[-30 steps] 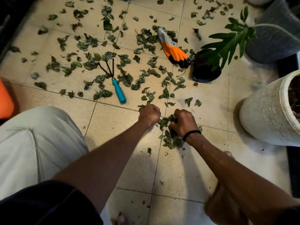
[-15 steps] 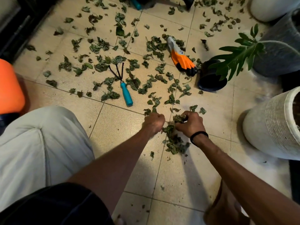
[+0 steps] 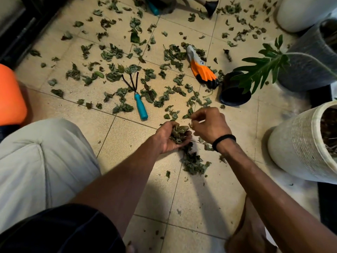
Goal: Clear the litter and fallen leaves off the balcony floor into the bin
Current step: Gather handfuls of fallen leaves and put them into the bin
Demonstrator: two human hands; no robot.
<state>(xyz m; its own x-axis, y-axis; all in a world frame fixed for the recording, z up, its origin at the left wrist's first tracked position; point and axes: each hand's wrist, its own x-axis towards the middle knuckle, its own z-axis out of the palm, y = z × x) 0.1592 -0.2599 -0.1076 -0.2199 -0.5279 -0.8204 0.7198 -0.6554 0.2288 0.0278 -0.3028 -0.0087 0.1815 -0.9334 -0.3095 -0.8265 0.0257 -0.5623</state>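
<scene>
Your left hand (image 3: 168, 136) cups a clump of dry green leaves (image 3: 177, 134) above the beige tiled floor (image 3: 127, 136); your right hand (image 3: 209, 125) pinches leaf bits beside it.

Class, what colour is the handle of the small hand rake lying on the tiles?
Teal-blue handle; head view, the only one.

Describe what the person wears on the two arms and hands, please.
Both forearms are bare, with no sleeves reaching them. The left hand wears nothing: no glove, no ring seen. The right hand is also gloveless, but a plain black band circles its wrist.
</scene>
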